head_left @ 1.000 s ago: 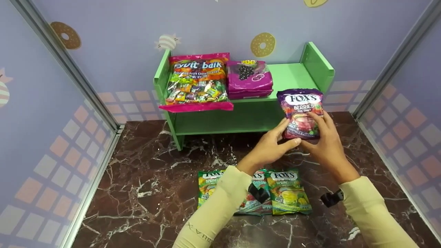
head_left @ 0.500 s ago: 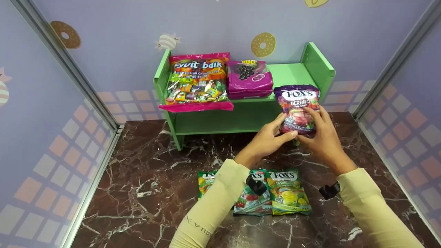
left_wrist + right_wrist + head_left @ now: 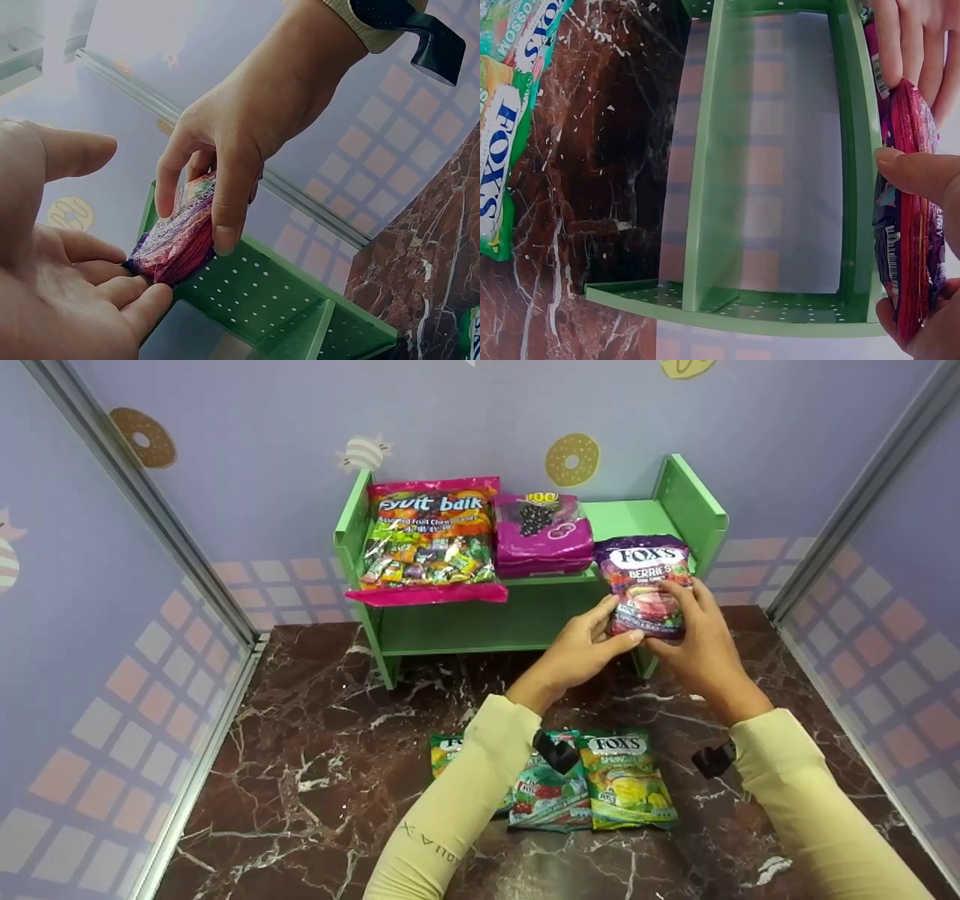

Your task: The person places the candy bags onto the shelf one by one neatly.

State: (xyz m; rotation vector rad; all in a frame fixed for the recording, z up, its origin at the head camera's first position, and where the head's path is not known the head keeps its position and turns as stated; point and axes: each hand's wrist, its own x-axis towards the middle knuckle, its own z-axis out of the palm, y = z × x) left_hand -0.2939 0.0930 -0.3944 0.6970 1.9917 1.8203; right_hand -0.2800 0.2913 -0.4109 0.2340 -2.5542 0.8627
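A purple bag of Fox's Berries candy [image 3: 643,574] is tilted up over the front right of the green shelf's top board [image 3: 626,517]. My right hand [image 3: 701,649] grips its right side; in the left wrist view that hand [image 3: 247,124] has fingers and thumb round the bag [image 3: 180,240]. My left hand [image 3: 574,652] touches the lower left of the bag. In the left wrist view the left palm [image 3: 60,277] faces up, fingers fairly straight against the bag, thumb apart from it. The right wrist view shows the bag [image 3: 911,217] beside the shelf's top edge.
A large Fruit Balk candy bag [image 3: 431,540] and a purple candy pack [image 3: 544,536] lie on the top board. Several Fox's bags, one yellow-green [image 3: 626,780] and one teal [image 3: 551,795], lie on the marble surface [image 3: 322,780]. Side panels of the shelf [image 3: 691,499] rise at its ends.
Both hands have carried the Berries bag slightly up and left, away from the person, toward the top board. The other bags have stayed where they were.
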